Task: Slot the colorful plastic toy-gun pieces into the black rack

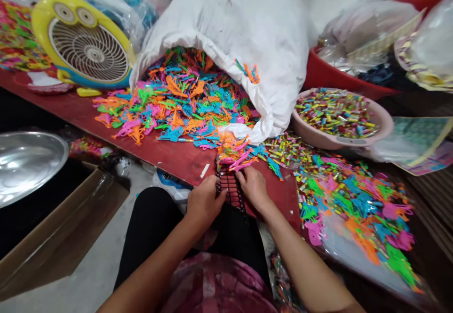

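Observation:
A narrow black wire rack [231, 189] lies at the red table's front edge, just above my lap. My left hand [203, 203] is closed on the rack's left side, its thumb reaching over the bars. On the opposite side, my right hand [254, 186] has its fingers curled at the rack's edge; its fingertips are partly hidden. Small orange and pink plastic toys [235, 152] lie at the rack's far end, close to my right fingers. Behind them, a large heap of bright toys [198, 96] spills from a white sack [244, 25].
A yellow-and-blue fan [90, 55] stands left on the red table [170, 157]. At right are a pink basin [382, 126] of small wrapped pieces and a pile of toys [364, 204] on plastic. A metal bowl [31, 162] and cardboard box [67, 232] sit lower left.

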Available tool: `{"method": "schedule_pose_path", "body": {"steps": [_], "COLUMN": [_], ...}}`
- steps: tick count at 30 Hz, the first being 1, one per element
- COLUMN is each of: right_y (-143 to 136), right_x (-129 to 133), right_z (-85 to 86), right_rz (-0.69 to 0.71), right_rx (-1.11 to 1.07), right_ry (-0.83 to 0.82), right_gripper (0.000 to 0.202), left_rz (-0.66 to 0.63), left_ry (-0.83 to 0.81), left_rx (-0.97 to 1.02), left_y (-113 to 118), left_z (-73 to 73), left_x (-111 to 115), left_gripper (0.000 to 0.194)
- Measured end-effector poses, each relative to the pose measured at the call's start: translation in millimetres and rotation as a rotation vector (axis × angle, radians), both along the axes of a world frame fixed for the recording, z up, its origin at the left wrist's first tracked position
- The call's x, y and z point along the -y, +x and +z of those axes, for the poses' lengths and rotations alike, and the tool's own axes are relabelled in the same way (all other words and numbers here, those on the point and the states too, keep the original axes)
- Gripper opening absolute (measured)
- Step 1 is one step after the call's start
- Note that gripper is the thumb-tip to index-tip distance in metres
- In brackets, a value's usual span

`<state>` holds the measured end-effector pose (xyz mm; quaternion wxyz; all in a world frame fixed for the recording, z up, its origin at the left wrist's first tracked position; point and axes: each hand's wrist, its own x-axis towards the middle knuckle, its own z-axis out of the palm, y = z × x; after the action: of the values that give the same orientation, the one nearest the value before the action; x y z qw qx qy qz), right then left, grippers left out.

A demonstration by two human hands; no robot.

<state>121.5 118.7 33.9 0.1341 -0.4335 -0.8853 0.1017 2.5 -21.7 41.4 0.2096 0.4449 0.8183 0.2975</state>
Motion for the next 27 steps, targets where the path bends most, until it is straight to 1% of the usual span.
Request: {"method": "schedule_pose_path", "body": {"steps": [3, 4, 7, 9, 12, 14, 15, 18, 21, 24, 27], "right_y": [-2, -2, 0, 2, 6, 6, 6, 4, 3, 5, 8], "right_x": [2, 2, 2, 5, 10, 11, 10, 1, -12, -27, -42], "right_z": [0.5, 0.2, -1.2, -1.9, -3.3, -4.9, -6.0, -9.5, -11.7, -10.7, -5.8], "right_rz": [-0.006, -0.006, 0.001, 0.004, 0.014, 0.021, 0.019, 0.004, 0.014, 0.088, 0.166], "right_rx": [0.004, -0.007, -0.120, -0.234, -0.364, -0.414, -0.435, -0.476, -0.512, -0.558, -0.550], "right_ry": [0.004, 0.006, -0.002, -0.015, -0.028, -0.033, -0.037, -0.053, -0.127, -0.256, -0.342], "right_gripper": [0.023, 0.022, 0.019, 0.017, 0.015, 0.015, 0.016, 0.016, 0.018, 0.022, 0.018], "left_rz": [0.092, 0.093, 0.006, -0.040, -0.040, -0.028, -0.028, -0.039, -0.010, 0.032, 0.042], "left_ry": [0.116, 0.168, 0.277, 0.288, 0.264, 0.250, 0.248, 0.266, 0.266, 0.235, 0.227], "left_rx": [-0.041, -0.076, -0.165, -0.182, -0.193, -0.212, -0.225, -0.253, -0.271, -0.294, -0.295], "left_y": [-21, -30, -50, -55, -52, -47, -44, -35, -24, -13, -2], "left_z": [-9.0, -12.2, -19.9, -22.6, -23.5, -22.9, -22.5, -21.4, -20.9, -20.8, -21.0], "left_x": [-7, -12, -31, -43, -52, -51, -50, -43, -37, -35, -35], "left_gripper": [0.029, 0.033, 0.045, 0.044, 0.025, 0.014, 0.011, 0.009, 0.010, 0.012, 0.014]}}
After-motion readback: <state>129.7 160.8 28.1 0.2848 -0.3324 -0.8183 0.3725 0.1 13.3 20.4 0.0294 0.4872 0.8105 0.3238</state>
